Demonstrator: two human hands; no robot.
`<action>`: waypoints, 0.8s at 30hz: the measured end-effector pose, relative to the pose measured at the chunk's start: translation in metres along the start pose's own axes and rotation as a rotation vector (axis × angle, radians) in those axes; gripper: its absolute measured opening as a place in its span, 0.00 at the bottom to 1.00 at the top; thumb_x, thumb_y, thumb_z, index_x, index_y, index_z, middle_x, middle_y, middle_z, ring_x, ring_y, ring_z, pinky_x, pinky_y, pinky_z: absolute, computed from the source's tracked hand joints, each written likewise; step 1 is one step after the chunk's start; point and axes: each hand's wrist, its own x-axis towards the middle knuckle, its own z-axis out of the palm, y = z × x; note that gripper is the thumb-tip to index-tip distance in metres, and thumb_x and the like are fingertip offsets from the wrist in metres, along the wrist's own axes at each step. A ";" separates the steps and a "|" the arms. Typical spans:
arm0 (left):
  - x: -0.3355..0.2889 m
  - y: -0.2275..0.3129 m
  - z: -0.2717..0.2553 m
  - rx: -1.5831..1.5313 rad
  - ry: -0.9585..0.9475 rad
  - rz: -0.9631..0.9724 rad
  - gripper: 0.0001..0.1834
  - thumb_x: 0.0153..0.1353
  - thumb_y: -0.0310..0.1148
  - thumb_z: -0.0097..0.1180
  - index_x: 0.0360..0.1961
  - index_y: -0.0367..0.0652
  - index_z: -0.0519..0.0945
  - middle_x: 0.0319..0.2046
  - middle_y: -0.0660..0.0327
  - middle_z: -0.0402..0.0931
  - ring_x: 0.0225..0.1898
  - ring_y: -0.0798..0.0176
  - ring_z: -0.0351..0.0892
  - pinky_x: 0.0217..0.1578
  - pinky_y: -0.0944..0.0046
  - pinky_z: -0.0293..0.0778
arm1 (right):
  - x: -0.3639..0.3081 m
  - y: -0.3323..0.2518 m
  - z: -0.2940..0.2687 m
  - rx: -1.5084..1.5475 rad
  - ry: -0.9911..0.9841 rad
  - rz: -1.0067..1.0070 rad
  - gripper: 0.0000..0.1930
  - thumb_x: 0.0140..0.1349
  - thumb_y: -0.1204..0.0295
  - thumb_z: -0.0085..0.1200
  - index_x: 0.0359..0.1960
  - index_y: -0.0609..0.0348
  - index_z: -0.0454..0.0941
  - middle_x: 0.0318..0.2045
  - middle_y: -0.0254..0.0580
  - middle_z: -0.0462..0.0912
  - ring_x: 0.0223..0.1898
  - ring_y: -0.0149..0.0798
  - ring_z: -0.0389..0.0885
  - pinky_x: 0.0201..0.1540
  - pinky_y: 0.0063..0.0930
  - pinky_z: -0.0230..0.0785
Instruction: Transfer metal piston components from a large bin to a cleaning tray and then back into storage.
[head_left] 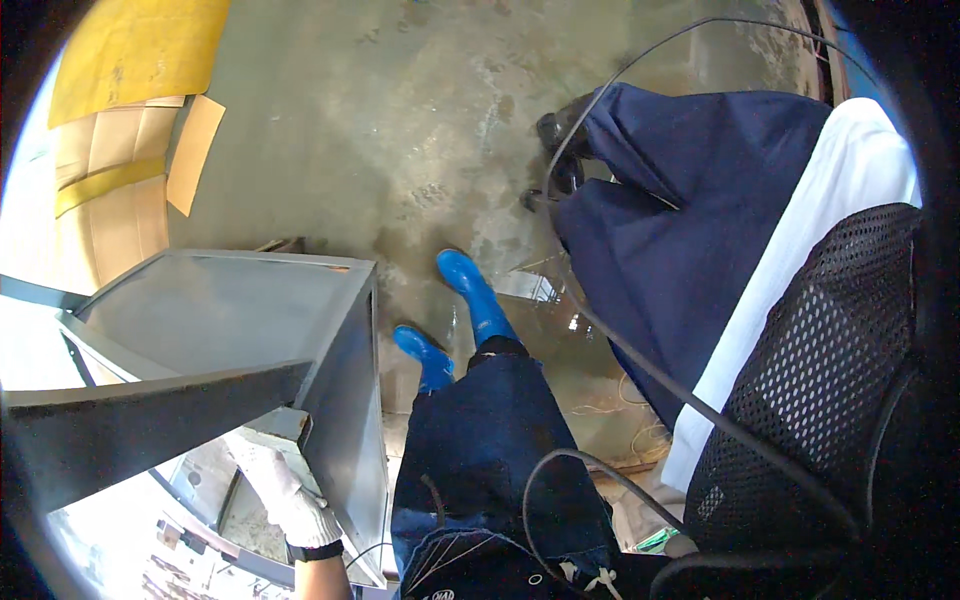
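I note the left hand [290, 495] wears a white knit glove, soiled grey, with a black wristband. The metal cabinet [240, 330] reads flat grey with a thin rust-orange streak along its far top edge. My boots [470, 290] are bright blue; my trousers [490, 450] dark navy. The floor [400, 120] is mottled grey-green concrete with pale patches. Cardboard [120, 110] at the floor's far left corner shows yellow and tan. A nearby person wears navy trousers [690, 200], a white shirt [830, 190] and black mesh [810, 380].

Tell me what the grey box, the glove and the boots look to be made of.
Grey box: likely sheet metal, matt grey, with thin folded edges. Glove on the left hand: white knit fabric, dark cuff. Boots: glossy blue, probably rubber.
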 end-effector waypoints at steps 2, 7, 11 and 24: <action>-0.014 0.015 0.010 -0.105 -0.058 0.146 0.21 0.64 0.33 0.53 0.58 0.38 0.72 0.48 0.51 0.75 0.45 0.54 0.76 0.45 0.57 0.73 | 0.002 0.001 0.001 -0.002 -0.001 0.006 0.29 0.60 0.67 0.62 0.64 0.57 0.71 0.51 0.45 0.82 0.29 0.38 0.84 0.33 0.33 0.78; -0.008 0.020 0.014 -0.139 -0.099 0.279 0.20 0.61 0.29 0.55 0.55 0.38 0.75 0.44 0.50 0.77 0.41 0.52 0.77 0.42 0.56 0.75 | 0.007 0.001 0.004 -0.002 -0.002 0.001 0.29 0.60 0.67 0.62 0.64 0.57 0.72 0.51 0.45 0.82 0.29 0.39 0.84 0.33 0.34 0.78; 0.026 -0.001 0.012 0.097 0.008 0.327 0.34 0.72 0.39 0.40 0.74 0.37 0.51 0.71 0.49 0.56 0.73 0.54 0.53 0.72 0.58 0.46 | 0.007 -0.004 0.005 0.000 0.006 -0.012 0.29 0.60 0.66 0.62 0.64 0.56 0.72 0.51 0.45 0.83 0.29 0.39 0.83 0.32 0.34 0.78; 0.136 -0.108 0.007 0.064 -0.136 0.278 0.25 0.76 0.41 0.39 0.67 0.38 0.64 0.51 0.54 0.74 0.51 0.59 0.75 0.52 0.62 0.72 | -0.224 -0.018 -0.110 0.761 -0.010 -0.426 0.29 0.60 0.65 0.62 0.64 0.55 0.72 0.50 0.44 0.83 0.27 0.39 0.83 0.31 0.34 0.78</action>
